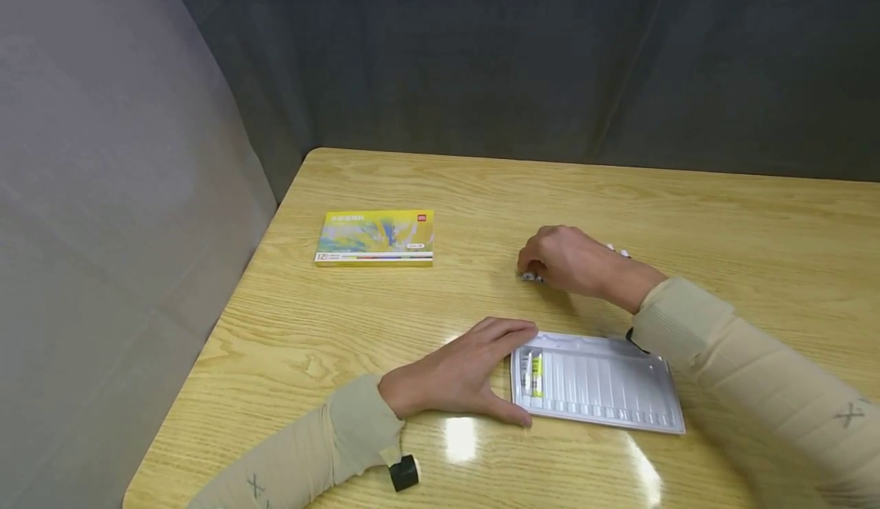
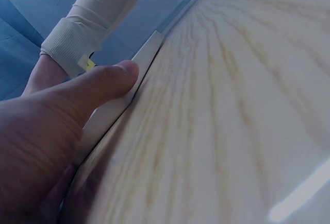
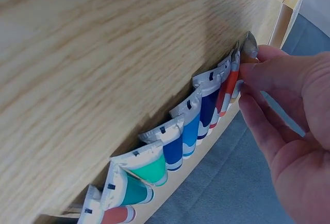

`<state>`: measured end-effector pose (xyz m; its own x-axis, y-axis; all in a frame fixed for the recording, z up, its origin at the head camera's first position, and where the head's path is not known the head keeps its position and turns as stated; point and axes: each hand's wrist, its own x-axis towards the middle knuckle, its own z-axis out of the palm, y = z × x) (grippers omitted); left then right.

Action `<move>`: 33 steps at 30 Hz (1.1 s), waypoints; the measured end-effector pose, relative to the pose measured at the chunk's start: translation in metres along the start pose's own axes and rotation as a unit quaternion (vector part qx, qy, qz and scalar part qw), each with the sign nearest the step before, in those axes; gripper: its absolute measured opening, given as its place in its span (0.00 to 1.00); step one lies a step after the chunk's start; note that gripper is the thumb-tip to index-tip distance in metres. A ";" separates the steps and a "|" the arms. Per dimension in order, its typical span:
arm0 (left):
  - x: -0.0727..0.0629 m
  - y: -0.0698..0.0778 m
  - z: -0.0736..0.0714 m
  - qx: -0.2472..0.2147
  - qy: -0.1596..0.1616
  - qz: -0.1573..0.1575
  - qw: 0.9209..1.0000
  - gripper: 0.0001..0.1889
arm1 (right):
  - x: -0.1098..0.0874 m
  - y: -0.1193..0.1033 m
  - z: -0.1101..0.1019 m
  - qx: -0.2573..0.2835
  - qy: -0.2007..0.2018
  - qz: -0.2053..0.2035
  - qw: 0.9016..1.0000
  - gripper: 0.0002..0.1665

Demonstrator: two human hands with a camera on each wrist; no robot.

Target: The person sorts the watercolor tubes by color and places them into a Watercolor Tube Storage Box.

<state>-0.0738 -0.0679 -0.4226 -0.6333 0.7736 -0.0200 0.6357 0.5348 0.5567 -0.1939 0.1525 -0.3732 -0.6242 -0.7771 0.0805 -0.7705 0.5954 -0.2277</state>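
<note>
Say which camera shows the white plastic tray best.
The head view: it shows the shallow white rectangular plastic tray from above, nearly whole, with two slim tubes inside, one white, one yellow. The left wrist view gives only its side, partly behind the left hand; the right wrist view does not show it.

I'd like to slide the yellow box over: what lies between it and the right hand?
The head view shows only bare tabletop between the yellow box and the right hand.
</note>
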 end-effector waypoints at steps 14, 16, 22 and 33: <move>0.000 0.000 0.000 0.006 0.002 0.003 1.000 0.57 | 0.010 -0.002 0.002 -0.017 -0.039 -0.021 0.999 0.12; 0.000 0.000 0.000 0.007 0.003 0.004 1.000 0.58 | 0.011 -0.002 0.002 -0.020 -0.040 -0.022 0.999 0.11; 0.000 0.000 0.000 0.007 0.002 0.005 1.000 0.58 | 0.012 -0.002 0.001 -0.026 -0.036 -0.042 0.998 0.12; 0.000 0.000 0.000 0.004 0.004 0.007 1.000 0.57 | 0.013 0.000 -0.003 -0.027 -0.001 -0.066 0.997 0.17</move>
<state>-0.0741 -0.0679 -0.4229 -0.6287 0.7776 -0.0052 0.6479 0.5275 0.5496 -0.2024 0.1427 -0.3689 -0.5164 -0.8499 0.1051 -0.8521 0.4976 -0.1623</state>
